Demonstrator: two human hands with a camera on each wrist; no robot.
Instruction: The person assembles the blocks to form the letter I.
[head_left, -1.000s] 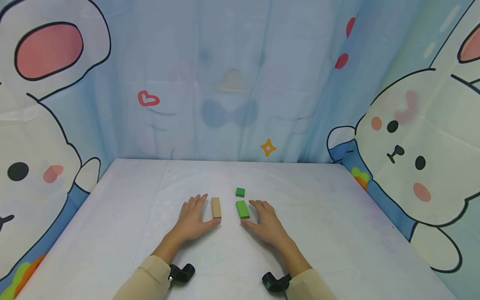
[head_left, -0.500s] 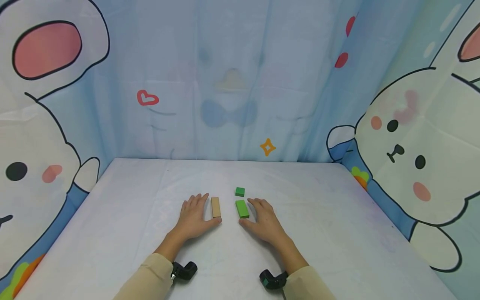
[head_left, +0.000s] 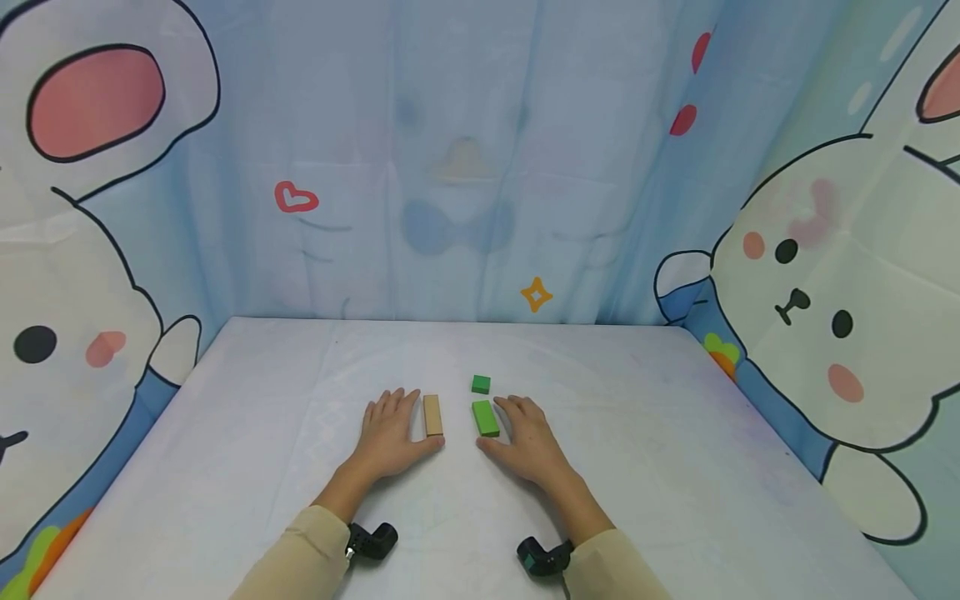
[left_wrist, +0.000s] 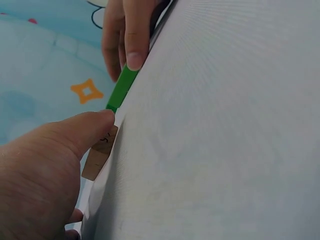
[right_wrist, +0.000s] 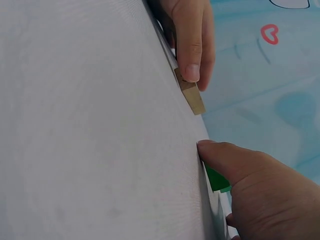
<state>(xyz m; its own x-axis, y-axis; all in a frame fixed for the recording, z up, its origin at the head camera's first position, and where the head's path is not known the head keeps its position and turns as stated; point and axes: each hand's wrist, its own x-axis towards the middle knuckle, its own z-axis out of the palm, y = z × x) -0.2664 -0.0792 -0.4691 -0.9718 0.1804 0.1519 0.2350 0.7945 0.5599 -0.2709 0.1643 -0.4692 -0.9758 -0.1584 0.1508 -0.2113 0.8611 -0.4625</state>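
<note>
A plain wooden block [head_left: 432, 415], long and narrow, lies just right of my left hand [head_left: 392, 435]. That hand rests on the table with fingers spread, its thumb tip close to the block's near end. To the right lies a bright green rectangular block [head_left: 485, 418], beside my right hand [head_left: 531, 443]. The right thumb reaches toward the near end of this block, while its fingers extend forward on the far side. A smaller green block [head_left: 481, 384] sits just beyond. In the left wrist view, dark marks show on the end of the wooden block [left_wrist: 102, 145].
White cloth covers the table [head_left: 300, 375], whose back edge meets a blue curtain [head_left: 337, 250] printed with rabbits. Each wrist wears a black camera mount; the left mount [head_left: 372, 542] and right mount [head_left: 543, 557] sit low over the cloth.
Both hands have shifted very slightly inward toward each other. The three blocks stay in place.
</note>
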